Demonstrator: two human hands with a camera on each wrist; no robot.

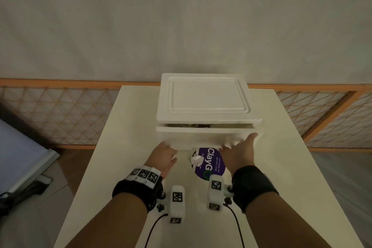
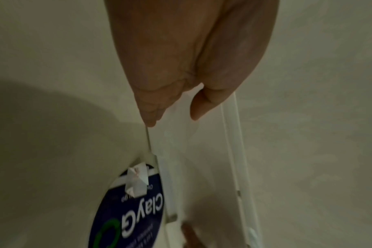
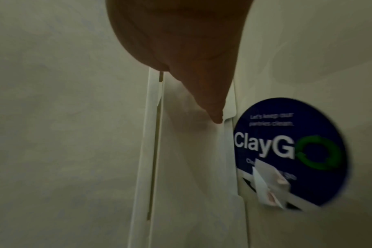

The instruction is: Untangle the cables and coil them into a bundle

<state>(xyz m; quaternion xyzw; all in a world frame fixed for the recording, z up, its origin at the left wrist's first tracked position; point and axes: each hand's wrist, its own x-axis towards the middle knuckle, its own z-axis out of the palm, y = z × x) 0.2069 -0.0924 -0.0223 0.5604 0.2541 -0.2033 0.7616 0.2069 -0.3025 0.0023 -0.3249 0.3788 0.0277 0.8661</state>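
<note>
A white box [image 1: 205, 139] with a lid [image 1: 203, 97] stands at the far middle of the white table [image 1: 120, 147]. Dark cables [image 1: 193, 125] show dimly through the narrow gap under the lid; the rest is hidden inside. My left hand [image 1: 164, 154] reaches the box's front lower left corner, fingers straight at its bottom edge [image 2: 149, 117], thumb apart. My right hand [image 1: 239, 151] lies along the front lower right, its straight fingers [image 3: 214, 114] touching the box front [image 3: 191, 159].
A round dark-blue "ClayGO" sticker [image 1: 209, 163] with a torn white paper scrap lies on the table between my hands, just before the box. An orange lattice screen [image 1: 60, 117] runs behind the table. The table's left and right edges drop to the floor.
</note>
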